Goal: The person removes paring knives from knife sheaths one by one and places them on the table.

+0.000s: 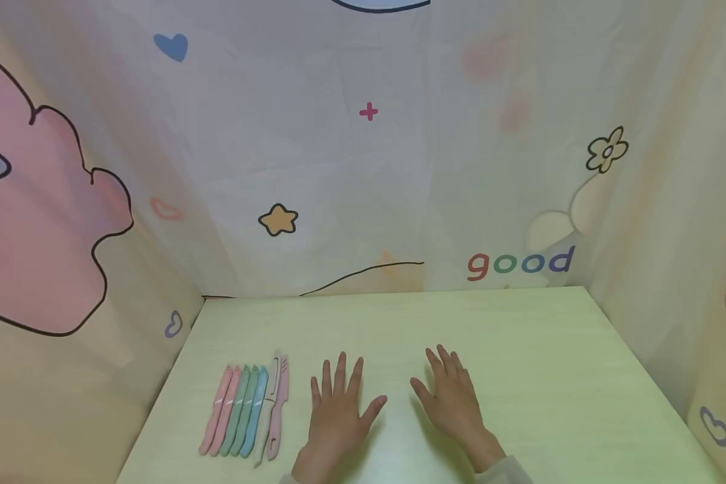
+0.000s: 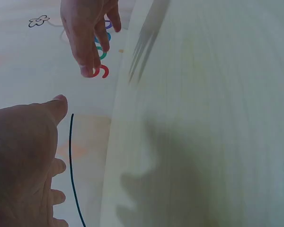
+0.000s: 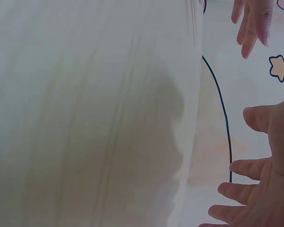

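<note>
My left hand [image 1: 337, 413] is held over the middle of the table, palm down with its fingers spread and nothing in it. To its right, my right hand [image 1: 454, 402] is also unfolded and holds nothing, its thumb pointing towards the left one. Both wrist views show the hands raised above the tabletop, with shadows below. Left of the left hand lies a row of slim knife-like tools: two pink ones [image 1: 216, 413], two green ones [image 1: 236, 413], a blue one [image 1: 254, 413], a cream one [image 1: 265, 417] and a pink one with slots [image 1: 275, 417].
The pale green table [image 1: 520, 349] runs back to a printed cloth curtain [image 1: 314, 134], which also hangs along both sides. A row of coloured letters [image 1: 520, 263] is printed on it at the back right, and an orange star [image 1: 278, 220] left of centre.
</note>
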`<state>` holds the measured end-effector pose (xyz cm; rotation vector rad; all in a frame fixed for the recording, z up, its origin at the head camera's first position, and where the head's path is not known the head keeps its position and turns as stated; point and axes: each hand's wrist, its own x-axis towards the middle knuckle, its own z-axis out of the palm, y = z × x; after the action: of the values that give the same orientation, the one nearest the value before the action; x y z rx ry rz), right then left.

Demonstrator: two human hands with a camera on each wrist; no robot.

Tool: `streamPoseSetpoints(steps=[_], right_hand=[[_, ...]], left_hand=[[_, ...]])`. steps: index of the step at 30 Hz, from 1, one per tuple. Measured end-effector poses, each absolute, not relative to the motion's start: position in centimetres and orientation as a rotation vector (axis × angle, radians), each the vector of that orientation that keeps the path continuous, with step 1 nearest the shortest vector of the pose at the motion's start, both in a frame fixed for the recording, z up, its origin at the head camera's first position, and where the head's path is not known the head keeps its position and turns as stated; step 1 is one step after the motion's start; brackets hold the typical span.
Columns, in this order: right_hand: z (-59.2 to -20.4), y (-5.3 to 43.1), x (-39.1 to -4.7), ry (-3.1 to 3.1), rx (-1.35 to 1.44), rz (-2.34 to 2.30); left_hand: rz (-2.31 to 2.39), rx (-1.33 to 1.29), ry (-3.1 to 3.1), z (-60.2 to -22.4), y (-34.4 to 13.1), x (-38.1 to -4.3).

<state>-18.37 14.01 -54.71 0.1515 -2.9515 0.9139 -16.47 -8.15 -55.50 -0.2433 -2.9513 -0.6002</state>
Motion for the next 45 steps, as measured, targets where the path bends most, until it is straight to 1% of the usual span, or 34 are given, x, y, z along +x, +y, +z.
streamPoseSetpoints(steps=[6, 13, 18, 29, 37, 45], right_hand=[[-55.0, 13.1, -18.2, -2.897, 0.217, 1.056], [-55.0, 12.2, -18.0, -2.840, 0.289, 1.245], [-54.9, 11.8, -18.0, -2.801, 0.329, 1.350], [-54.1, 10.3, -17.8, -2.770, 0.440, 1.530], [-54.1, 9.2, -17.9, -2.719, 0.563, 1.661], [-53.8, 6.8, -18.4, -2.708, 0.681, 1.803]], left_hand=[[-0.638, -0.254, -2.944, -55.7, -8.6, -14.9], [-0.650, -0.163, -2.977, -56.7, -10.1, -12.8], [-0.678, -0.155, -2.956, -57.1, -10.8, -11.7], [-0.756, -0.041, -2.924, -57.7, -13.1, -10.2], [-0.780, 0.046, -2.934, -56.8, -14.0, -9.5], [-0.796, 0.142, -2.976, -56.1, -14.4, -9.1]])
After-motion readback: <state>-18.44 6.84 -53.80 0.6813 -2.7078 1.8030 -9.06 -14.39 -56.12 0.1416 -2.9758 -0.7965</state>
